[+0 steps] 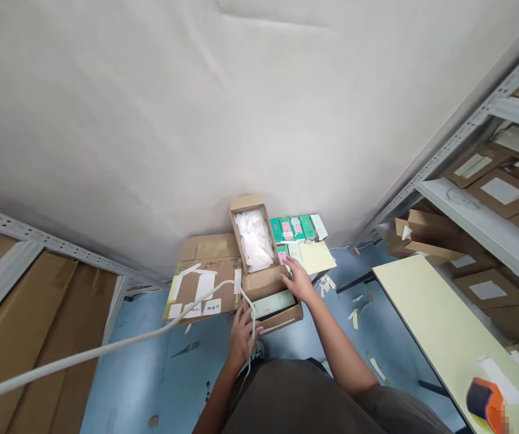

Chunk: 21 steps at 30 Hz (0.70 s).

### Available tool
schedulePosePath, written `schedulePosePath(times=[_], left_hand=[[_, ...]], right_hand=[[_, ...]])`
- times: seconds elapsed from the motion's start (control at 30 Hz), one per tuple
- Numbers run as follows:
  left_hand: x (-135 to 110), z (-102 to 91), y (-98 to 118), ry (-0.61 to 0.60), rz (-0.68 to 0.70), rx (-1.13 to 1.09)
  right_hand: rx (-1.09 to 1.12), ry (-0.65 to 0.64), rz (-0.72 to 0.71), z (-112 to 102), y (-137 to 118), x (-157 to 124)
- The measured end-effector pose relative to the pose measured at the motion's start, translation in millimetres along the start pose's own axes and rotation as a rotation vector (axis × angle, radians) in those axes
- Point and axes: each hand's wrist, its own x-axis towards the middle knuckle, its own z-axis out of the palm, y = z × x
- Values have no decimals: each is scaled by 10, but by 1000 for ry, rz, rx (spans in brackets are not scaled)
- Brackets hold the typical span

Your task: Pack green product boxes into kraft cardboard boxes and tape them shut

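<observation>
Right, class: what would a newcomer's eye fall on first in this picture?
An open brown cardboard carton holding white wrapping stands at centre, beside a row of small green boxes. A thick white cable sweeps across the lower left, and an orange-and-black tape dispenser sits at bottom right.

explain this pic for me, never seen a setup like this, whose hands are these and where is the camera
These are a person's own two bare hands, filmed by one camera worn on their head, which looks forward and down, so the arms reach up from the bottom of the picture. The right hand rests open on small green and pink cartons. The left hand is at the near edge of an open cardboard box, beside a white cable; whether it grips the edge is hard to tell. The box holds white crumpled packing and a pale green carton. On the right, metal shelving holds cardboard boxes, above a pale table with an orange tape dispenser.
</observation>
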Motion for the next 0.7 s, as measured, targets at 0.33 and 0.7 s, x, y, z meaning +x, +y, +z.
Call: schedulePosePath(times=[0.33,0.7], left_hand=[[369,-297,-416,-50,-18,-69],[365,-117,-536,15,37,-72]], right_hand=[[-424,-149,330,1113,214,1521],[-737,-231,408,1223,167,1802]])
